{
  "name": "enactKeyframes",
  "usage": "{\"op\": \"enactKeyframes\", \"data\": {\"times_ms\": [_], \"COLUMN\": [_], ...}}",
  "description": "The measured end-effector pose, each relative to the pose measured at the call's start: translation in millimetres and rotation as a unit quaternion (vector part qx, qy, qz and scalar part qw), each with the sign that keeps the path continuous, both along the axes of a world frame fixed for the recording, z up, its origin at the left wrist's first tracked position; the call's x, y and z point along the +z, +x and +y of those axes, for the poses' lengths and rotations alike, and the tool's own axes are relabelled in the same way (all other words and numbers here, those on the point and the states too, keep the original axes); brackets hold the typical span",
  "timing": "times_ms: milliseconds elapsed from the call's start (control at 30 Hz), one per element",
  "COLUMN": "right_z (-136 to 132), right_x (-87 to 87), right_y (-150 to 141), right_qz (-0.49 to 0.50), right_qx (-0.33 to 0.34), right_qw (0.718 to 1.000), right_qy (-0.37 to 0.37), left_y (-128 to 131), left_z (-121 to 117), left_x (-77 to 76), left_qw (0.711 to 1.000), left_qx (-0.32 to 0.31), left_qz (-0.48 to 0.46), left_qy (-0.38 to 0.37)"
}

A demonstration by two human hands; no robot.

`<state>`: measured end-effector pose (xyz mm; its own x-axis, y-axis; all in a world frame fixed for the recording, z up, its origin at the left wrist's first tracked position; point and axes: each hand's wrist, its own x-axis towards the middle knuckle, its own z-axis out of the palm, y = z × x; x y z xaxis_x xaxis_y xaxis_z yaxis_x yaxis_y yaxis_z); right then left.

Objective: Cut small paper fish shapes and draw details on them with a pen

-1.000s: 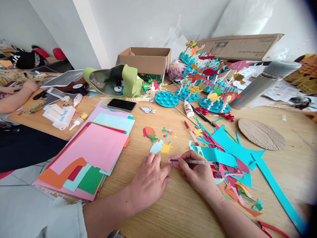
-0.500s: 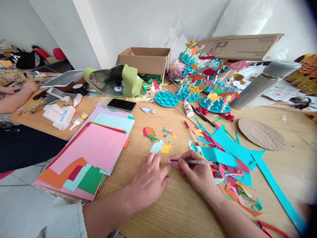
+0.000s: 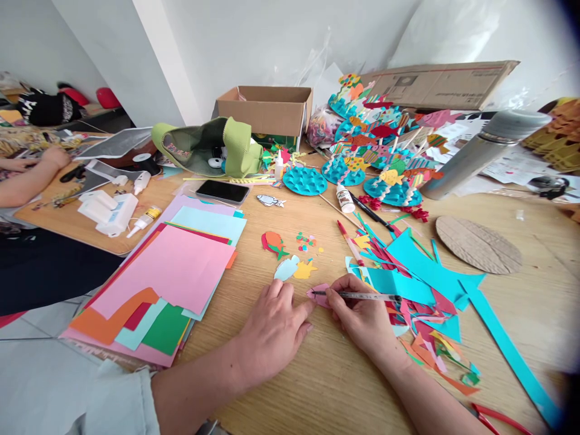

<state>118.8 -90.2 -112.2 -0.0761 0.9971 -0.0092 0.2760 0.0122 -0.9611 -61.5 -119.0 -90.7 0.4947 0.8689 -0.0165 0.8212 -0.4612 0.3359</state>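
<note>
My right hand [image 3: 362, 317] grips a slim clear-barrelled pen [image 3: 362, 296], its tip on a small pink paper cutout [image 3: 319, 295] lying on the wooden table [image 3: 344, 386]. My left hand [image 3: 272, 332] lies flat on the wood, its fingers spread, with the index fingertip at the cutout's lower edge. Just above the hands are a pale blue paper shape [image 3: 287, 268] and a yellow paper star shape [image 3: 304, 270]. An orange and red paper fish [image 3: 273, 243] and small coloured paper dots [image 3: 306, 240] lie further up.
Stacked coloured paper sheets [image 3: 158, 284] lie left of my hands, and teal and red paper scraps [image 3: 417, 284] lie right. Teal discs with paper fish on sticks [image 3: 389, 151] stand behind. A co-worker's hands [image 3: 57, 158] work at the far left.
</note>
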Motion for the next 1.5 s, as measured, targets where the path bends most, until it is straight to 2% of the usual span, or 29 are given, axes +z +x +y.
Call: {"op": "enactKeyframes", "data": {"times_ms": [233, 433, 533, 700, 933, 1500], "right_z": [-0.7, -3.4, -4.1, -3.3, -0.2, 0.1], "right_x": [-3.2, -0.8, 1.5, 1.6, -2.7, 5.0], "right_y": [0.9, 4.6, 4.9, 3.4, 0.2, -1.8], "right_qz": [0.002, 0.031, 0.044, 0.040, -0.010, -0.016], "right_qx": [-0.013, -0.107, -0.121, -0.100, -0.020, -0.003], "right_qw": [1.000, 0.993, 0.989, 0.993, 1.000, 1.000], "right_qy": [0.006, 0.049, 0.066, 0.053, 0.011, 0.018], "left_y": [0.0, -0.2, -0.3, -0.5, -0.8, -0.6], "left_z": [0.3, 1.2, 1.6, 0.8, 0.9, 0.8], "left_x": [1.5, 4.8, 6.2, 6.6, 5.3, 5.8], "left_qw": [1.000, 1.000, 0.999, 0.999, 0.999, 0.999], "left_qx": [0.000, -0.014, -0.017, -0.019, -0.016, -0.019], "left_qz": [0.003, 0.015, 0.024, 0.027, 0.028, 0.034], "left_qy": [0.000, -0.009, -0.013, -0.010, -0.007, -0.005]}}
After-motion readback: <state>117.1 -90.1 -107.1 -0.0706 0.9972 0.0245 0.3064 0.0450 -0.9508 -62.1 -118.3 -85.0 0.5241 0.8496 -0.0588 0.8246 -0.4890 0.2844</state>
